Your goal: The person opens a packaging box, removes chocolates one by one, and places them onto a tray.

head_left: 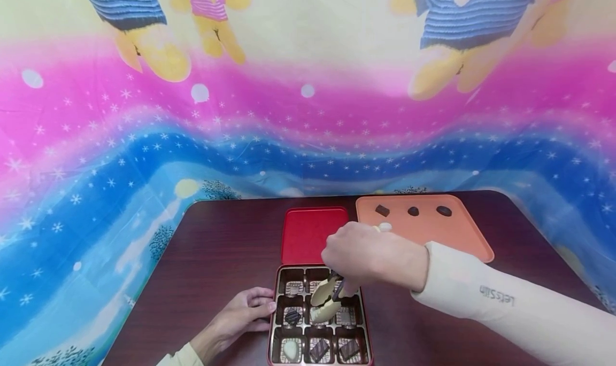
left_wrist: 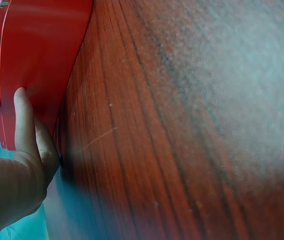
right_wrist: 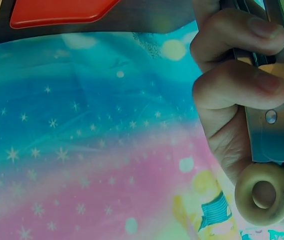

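Observation:
A red tin box (head_left: 369, 336) with a gold-brown insert of several square compartments stands at the table's front. My left hand (head_left: 247, 310) rests against its left side; in the left wrist view a fingertip touches the red wall. My right hand (head_left: 366, 252) grips a pair of tongs (right_wrist: 269, 132) with cream tips (head_left: 325, 311). The tips stand apart, pointing down over the middle compartment; whether anything lies beneath them is hidden. A dark chocolate (head_left: 292, 316) sits in the middle-left compartment. Along the front row are a white chocolate (head_left: 291, 349) and two dark chocolates (head_left: 320, 350).
Behind the box lies a red lid (head_left: 308, 235), partly covered by my right hand. An orange tray (head_left: 425, 236) at the back right bears three dark chocolates (head_left: 413, 211) in a row. A printed cloth (head_left: 308, 115) hangs behind the dark wooden table (head_left: 216, 254).

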Demonstrator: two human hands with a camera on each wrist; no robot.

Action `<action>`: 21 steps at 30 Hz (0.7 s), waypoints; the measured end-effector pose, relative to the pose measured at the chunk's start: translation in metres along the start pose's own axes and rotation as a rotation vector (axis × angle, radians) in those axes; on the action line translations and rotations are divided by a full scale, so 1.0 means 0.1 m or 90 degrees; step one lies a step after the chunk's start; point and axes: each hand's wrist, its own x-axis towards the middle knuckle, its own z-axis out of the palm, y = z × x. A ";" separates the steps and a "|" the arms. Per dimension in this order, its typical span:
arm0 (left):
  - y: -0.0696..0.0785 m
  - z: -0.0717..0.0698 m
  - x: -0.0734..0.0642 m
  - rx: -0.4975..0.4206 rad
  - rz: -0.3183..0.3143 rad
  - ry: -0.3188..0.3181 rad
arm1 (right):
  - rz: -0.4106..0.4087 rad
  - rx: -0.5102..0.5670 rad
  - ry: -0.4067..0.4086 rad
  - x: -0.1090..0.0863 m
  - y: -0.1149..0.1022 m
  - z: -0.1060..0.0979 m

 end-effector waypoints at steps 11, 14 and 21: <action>0.01 0.00 0.00 -0.001 -0.001 0.001 | -0.004 -0.054 0.010 0.07 -0.13 0.04; 0.00 0.00 0.00 -0.004 -0.001 -0.001 | -0.003 -0.070 0.019 0.09 -0.16 0.05; 0.00 0.00 0.01 -0.005 0.001 0.002 | -0.001 -0.097 0.041 0.10 -0.21 0.07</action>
